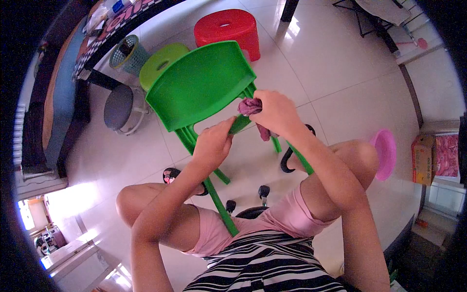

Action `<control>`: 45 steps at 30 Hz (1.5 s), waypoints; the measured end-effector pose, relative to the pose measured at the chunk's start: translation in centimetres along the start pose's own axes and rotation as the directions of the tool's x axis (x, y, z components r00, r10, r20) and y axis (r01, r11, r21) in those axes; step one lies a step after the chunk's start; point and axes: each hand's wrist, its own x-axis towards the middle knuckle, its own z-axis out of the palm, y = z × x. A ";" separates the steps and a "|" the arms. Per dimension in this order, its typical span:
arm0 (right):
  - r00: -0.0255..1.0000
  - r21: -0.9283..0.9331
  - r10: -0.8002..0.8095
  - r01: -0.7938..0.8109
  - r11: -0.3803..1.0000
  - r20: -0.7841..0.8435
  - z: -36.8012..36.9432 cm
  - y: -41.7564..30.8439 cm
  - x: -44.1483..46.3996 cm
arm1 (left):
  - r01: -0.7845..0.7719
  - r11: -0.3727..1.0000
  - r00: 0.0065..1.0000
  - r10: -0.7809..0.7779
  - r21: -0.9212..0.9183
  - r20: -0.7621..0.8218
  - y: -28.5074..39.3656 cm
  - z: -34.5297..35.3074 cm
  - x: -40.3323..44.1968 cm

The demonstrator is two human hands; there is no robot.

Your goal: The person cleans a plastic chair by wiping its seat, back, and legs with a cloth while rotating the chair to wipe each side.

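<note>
A green plastic child's chair (202,82) stands tilted between my knees, its broad backrest panel away from me and one leg resting against my lap. My left hand (214,143) is closed around a green crossbar of the chair, below the panel. My right hand (276,114) grips a bunched purple cloth (250,106) against the same bar, near the chair's right side. A loose end of the cloth hangs under my right hand. The fingertips of both hands are partly hidden behind the bar.
Beyond the chair are a red stool (228,29), a light-green stool (163,61), a mesh basket (130,53) and a grey round stool (118,107). A pink basin (384,155) and a cardboard box (422,159) sit to the right. A table (92,53) stands at upper left.
</note>
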 end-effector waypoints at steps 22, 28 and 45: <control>0.997 0.087 -0.044 0.049 0.995 -0.066 4.2 -0.4 -2.6 | 0.014 0.993 0.914 -0.062 0.121 0.400 -3.4 -3.9 1.3; 0.991 0.164 -0.066 0.085 0.983 -0.116 5.0 -0.8 -3.3 | 0.098 0.994 0.908 -0.066 -0.056 0.414 -4.1 -4.4 2.0; 0.988 0.227 -0.101 0.073 0.971 0.115 2.5 -0.9 -1.8 | -0.016 0.985 0.932 0.078 -0.173 0.354 -3.5 -4.2 0.8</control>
